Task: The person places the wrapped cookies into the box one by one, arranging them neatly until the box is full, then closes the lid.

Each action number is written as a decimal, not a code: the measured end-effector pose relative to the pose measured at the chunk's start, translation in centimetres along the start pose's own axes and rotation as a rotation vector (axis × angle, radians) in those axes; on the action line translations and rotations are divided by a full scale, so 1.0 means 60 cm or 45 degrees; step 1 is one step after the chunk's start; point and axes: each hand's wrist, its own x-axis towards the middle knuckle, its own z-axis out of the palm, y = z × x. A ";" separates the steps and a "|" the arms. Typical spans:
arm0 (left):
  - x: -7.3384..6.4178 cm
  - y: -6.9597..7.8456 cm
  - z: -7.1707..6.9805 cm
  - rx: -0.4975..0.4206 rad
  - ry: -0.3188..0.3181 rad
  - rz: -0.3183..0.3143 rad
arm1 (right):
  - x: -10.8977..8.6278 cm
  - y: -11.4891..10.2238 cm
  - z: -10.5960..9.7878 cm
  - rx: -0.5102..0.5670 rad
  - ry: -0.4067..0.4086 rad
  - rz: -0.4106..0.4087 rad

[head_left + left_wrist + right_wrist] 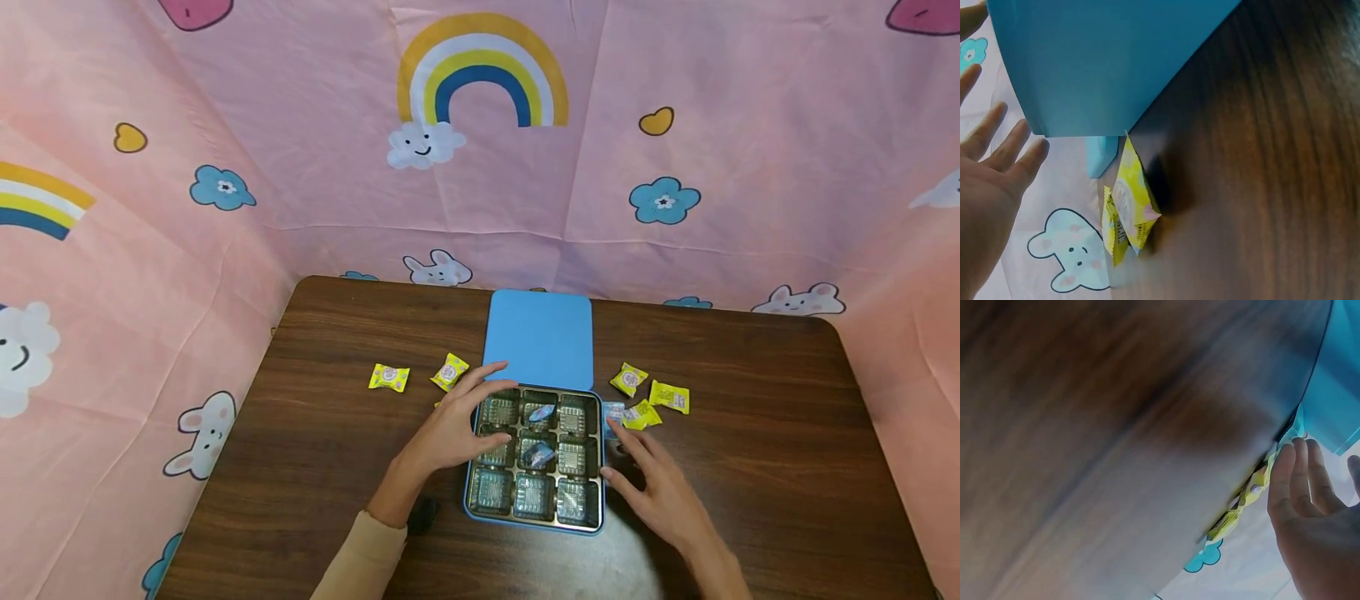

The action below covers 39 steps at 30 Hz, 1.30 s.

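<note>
A blue tin (534, 528) lies in front of me, with a gold tray of several square compartments inside. Blue-wrapped candies fill two spots of the middle column: one candy (542, 412) in the back compartment, another candy (537, 455) in the centre one. My left hand (442, 429) hovers over the tin's left side, thumb and fingers spread, holding nothing. Right of the tin, my right hand (663, 492) has its fingers extended, the index fingertip right at a blue-wrapped candy (613, 411) beside the tin and the thumb by the tin's edge.
The blue lid (540, 337) stands behind the tin. Yellow-wrapped candies lie to the left, including one candy (389, 377), and to the right, including another candy (670, 397). A dark object (422, 515) sits near the left forearm. Patterned pink cloth (510, 200) surrounds the table (787, 467).
</note>
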 end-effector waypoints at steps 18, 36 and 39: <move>-0.018 -0.021 0.020 -0.135 -0.050 -0.115 | 0.012 0.024 -0.023 -0.070 -0.026 0.026; -0.033 -0.038 0.031 -0.139 -0.066 -0.191 | 0.044 0.042 -0.027 -0.199 0.019 -0.071; -0.038 -0.041 0.032 -0.141 -0.070 -0.213 | 0.051 0.046 -0.026 -0.212 0.044 -0.127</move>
